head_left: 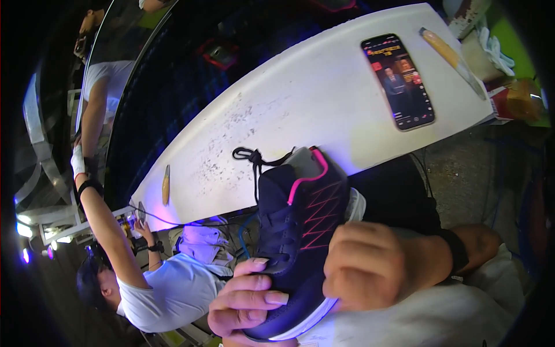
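Note:
A dark navy sneaker point(289, 225) with pink zigzag stitching, a pink collar edge and a white sole lies across the lower middle. Its black lace ends point(254, 156) are tied in a loop and hang toward the table. My left hand point(248, 298) wraps around the toe end, fingers spread over the upper near the laces. Against the shoe's right side, close to the sole edge, my right hand point(364, 263) is curled into a fist. Whatever sits inside those fingers, if anything, is hidden. A black band circles my right wrist.
Beyond the shoe stretches a white table point(312, 87) with dark specks. On it lie a lit phone point(399, 81), a wooden-handled knife point(448, 58) at right and a small wooden-handled tool point(166, 185) at left. Another person in a white shirt point(167, 292) works at the left.

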Tool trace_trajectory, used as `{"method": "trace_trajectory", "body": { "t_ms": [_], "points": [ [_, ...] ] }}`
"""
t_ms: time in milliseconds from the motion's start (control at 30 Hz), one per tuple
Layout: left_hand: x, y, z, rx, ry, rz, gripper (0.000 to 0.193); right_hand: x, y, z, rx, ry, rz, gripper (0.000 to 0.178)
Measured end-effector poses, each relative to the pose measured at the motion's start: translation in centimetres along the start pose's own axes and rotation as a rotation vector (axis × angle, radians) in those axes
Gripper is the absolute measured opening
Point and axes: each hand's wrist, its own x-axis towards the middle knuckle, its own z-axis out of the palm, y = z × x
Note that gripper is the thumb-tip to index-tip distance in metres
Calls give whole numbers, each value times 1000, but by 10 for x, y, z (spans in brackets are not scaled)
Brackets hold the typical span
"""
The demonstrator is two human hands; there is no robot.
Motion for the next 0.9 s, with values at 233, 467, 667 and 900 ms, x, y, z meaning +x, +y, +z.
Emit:
{"method": "trace_trajectory", "body": {
  "t_ms": [233,467,667,900],
  "points": [
    [69,59,2,827,-445,-103,61,-12,23,14,-106,84,251,47],
    [70,63,16,789,-459,-42,82,-13,6,8,63,97,215,41],
    [83,76,27,824,-536,-117,85,-14,4,5,85,113,42,21],
    [89,68,25,869,-557,151,67,-10,16,13,12,179,-13,18]
  ]
}}
